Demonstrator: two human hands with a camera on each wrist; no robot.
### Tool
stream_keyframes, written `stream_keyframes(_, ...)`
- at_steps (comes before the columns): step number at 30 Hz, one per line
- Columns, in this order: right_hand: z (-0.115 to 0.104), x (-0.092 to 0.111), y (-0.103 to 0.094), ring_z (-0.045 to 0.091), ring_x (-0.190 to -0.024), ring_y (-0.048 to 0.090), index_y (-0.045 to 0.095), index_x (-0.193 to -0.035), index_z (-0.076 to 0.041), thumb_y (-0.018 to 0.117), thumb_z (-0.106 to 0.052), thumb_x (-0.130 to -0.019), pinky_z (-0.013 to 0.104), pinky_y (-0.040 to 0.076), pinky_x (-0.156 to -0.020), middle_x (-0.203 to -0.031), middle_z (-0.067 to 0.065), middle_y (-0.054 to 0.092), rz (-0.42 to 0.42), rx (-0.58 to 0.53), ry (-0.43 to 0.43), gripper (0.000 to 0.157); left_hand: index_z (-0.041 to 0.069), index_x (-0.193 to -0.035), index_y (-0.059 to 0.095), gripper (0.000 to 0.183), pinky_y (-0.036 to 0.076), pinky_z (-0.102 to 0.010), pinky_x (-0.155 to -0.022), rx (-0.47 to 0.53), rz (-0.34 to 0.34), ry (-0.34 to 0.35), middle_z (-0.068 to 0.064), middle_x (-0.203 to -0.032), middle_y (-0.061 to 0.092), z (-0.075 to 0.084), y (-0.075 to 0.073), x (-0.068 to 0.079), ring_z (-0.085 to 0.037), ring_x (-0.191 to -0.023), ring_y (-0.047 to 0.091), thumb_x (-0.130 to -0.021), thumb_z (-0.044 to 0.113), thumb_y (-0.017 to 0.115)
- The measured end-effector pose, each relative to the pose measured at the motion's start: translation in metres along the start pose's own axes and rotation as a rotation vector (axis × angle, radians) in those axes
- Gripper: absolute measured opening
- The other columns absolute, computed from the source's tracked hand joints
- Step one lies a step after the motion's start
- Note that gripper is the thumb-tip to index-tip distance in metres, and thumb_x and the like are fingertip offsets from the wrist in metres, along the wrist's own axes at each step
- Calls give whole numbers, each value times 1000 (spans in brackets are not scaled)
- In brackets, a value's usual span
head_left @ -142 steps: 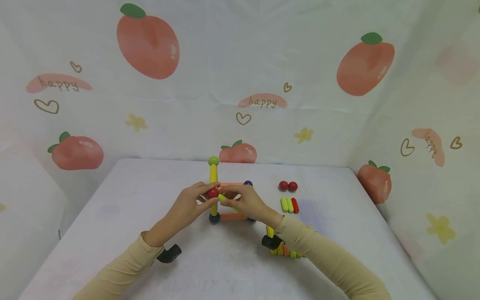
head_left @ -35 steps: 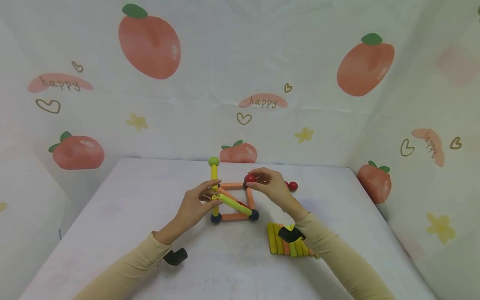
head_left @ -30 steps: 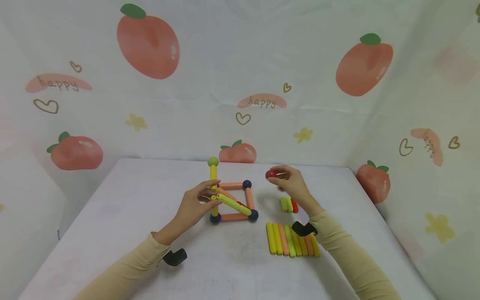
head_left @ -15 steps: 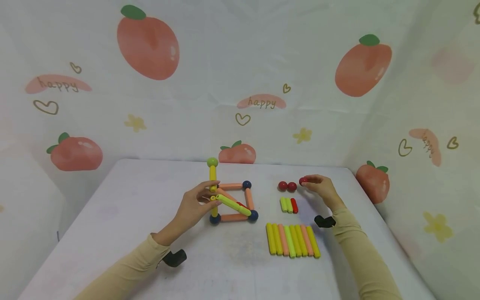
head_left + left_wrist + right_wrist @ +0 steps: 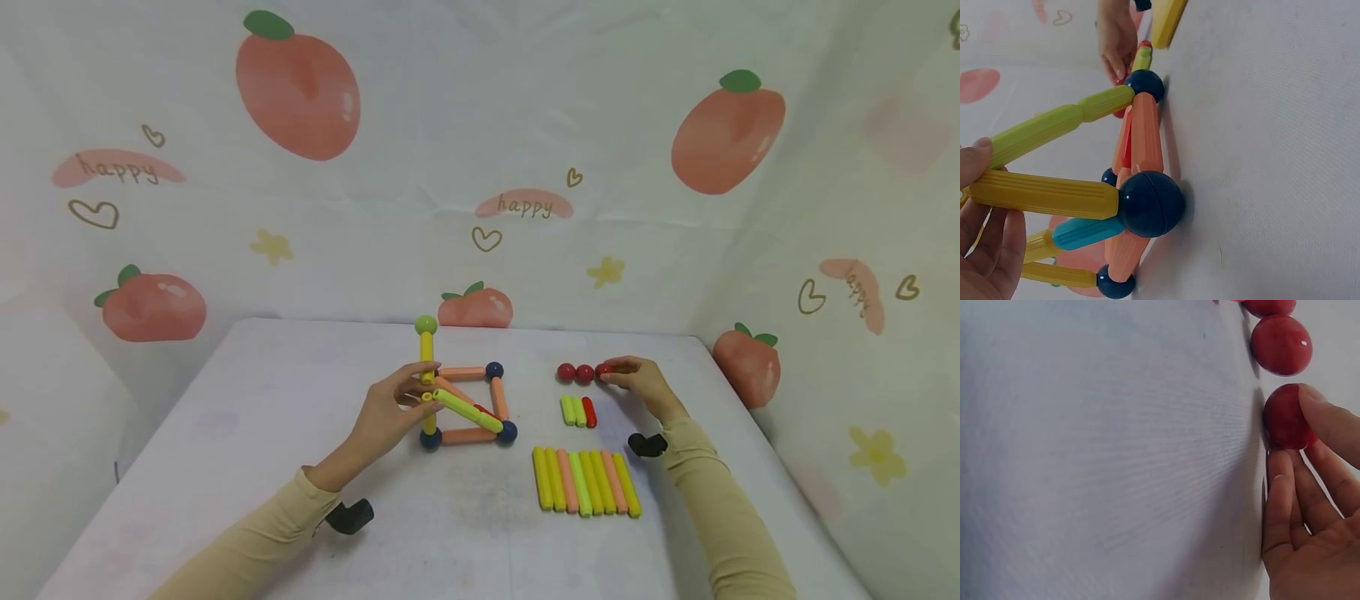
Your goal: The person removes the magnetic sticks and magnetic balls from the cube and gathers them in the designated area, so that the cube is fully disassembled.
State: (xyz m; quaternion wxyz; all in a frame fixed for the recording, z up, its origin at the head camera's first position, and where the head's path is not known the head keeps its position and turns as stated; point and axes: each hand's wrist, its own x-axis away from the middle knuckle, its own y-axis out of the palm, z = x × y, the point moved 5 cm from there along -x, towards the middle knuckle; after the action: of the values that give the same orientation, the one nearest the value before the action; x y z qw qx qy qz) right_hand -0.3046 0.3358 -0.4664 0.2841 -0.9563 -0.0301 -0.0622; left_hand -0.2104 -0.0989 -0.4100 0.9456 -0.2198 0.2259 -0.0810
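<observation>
The left hand [image 5: 392,410] pinches a yellow rod [image 5: 1047,195] and green rod [image 5: 1038,133] — at its three o'clock, the right hand [image 5: 643,384] grips a red ball [image 5: 1285,419], a second ball [image 5: 585,374] at the first's nine.

At right in the right wrist view, you see red balls [image 5: 1282,347]: smooth, glossy, apparently plastic. At centre in the left wrist view, your blue ball [image 5: 1150,204] is smooth, seamed plastic with a sheen; the yellow stick [image 5: 1047,194] at left is ribbed plastic. Above you, in the head view, the backdrop [image 5: 420,150] is creased, matt cloth.
</observation>
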Motion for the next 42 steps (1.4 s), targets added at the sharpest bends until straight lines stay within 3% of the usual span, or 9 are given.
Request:
stream_keyframes(6, 4, -3, 1, 11, -101, 55, 60, -129, -3, 70, -30, -92, 24, 43, -88, -119, 5, 68, -14, -14, -4, 47, 21, -134, 58, 55, 57, -22, -78, -7, 5, 7, -7, -114, 74, 0, 0, 0, -20, -97, 70, -83, 19, 80)
stream_keyframes(16, 3, -2, 2, 24, -115, 51, 58, -131, -1, 69, -28, -93, 33, 39, -98, -131, 19, 61, -33, -20, -17, 47, 14, -135, 57, 56, 57, -21, -78, 5, 1, 1, -4, -111, 75, -1, 0, 0, -18, -96, 70, -83, 20, 80)
stream_keyframes(23, 2, -1, 0, 24, -113, 53, 57, -132, -2, 68, -26, -94, 29, 41, -95, -134, 21, 59, -41, -21, -11, 47, 14, -135, 57, 56, 57, -21, -78, 14, -5, 9, -9, -113, 73, -1, 0, -1, -20, -97, 70, -84, 19, 79)
stream_keyframes(30, 2, -1, -2, 27, -121, 53, 53, -137, -4, 67, -27, -94, 41, 42, -105, -141, 21, 55, -89, 0, -7, 51, 13, -135, 57, 57, 57, -21, -78, 3, -8, 2, -5, -111, 74, -1, 1, -1, -19, -96, 70, -84, 19, 79)
stream_keyframes(37, -10, 0, -10, 31, -120, 56, 46, -143, 0, 63, -23, -96, 37, 50, -96, -142, 25, 52, -178, 49, -15, 55, 12, -135, 57, 57, 57, -21, -78, 9, -3, 13, -7, -112, 74, -2, 1, -1, -20, -96, 70, -84, 18, 79)
stream_keyframes(42, -28, -2, -18, 32, -119, 58, 47, -140, 3, 64, -19, -95, 43, 51, -102, -141, 28, 53, -141, 83, -59, 53, 12, -136, 56, 57, 57, -21, -78, 18, -2, 16, -12, -115, 73, -3, 1, -1, -21, -97, 70, -84, 19, 79)
